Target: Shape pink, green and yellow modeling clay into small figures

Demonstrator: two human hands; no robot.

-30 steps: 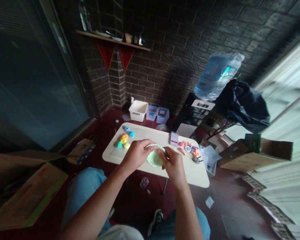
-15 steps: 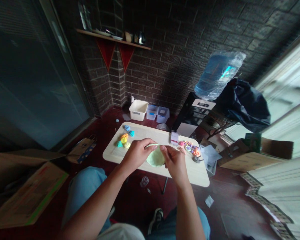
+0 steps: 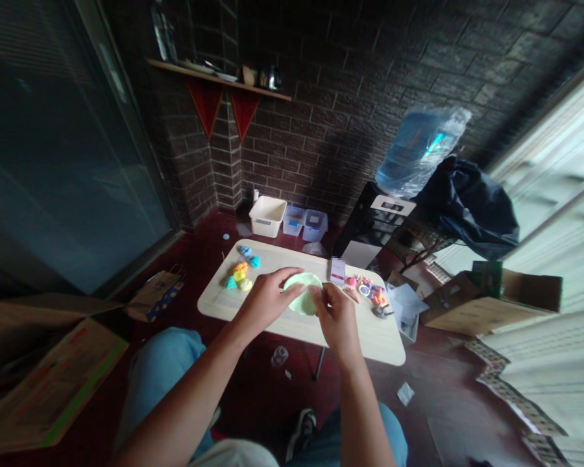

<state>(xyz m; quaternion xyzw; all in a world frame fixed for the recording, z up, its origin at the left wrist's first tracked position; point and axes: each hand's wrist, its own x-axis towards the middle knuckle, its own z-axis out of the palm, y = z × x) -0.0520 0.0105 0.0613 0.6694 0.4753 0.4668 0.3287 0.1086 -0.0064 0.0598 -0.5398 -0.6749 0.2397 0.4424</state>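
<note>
A flat, pale green disc of clay [image 3: 302, 293] is held just above the low wooden table [image 3: 292, 327]. My left hand [image 3: 267, 298] pinches its left edge with the index finger along the upper rim. My right hand [image 3: 335, 314] grips its right edge, fingers curled. Small coloured clay lumps [image 3: 242, 272] lie on the table to the left of my hands. A phone [image 3: 337, 270] and several colourful small tools [image 3: 367, 288] lie to the right.
Plastic tubs [image 3: 267, 216] stand on the floor behind the table by the brick wall. A water bottle [image 3: 416, 152] and a dark bag [image 3: 472, 204] sit on a rack at right. Cardboard boxes [image 3: 496, 298] flank the table, and a paper bag [image 3: 153, 295] lies at left.
Both hands have lifted the green disc slightly farther from me and tilted it, so its rim now shows as a shallow bowl shape.
</note>
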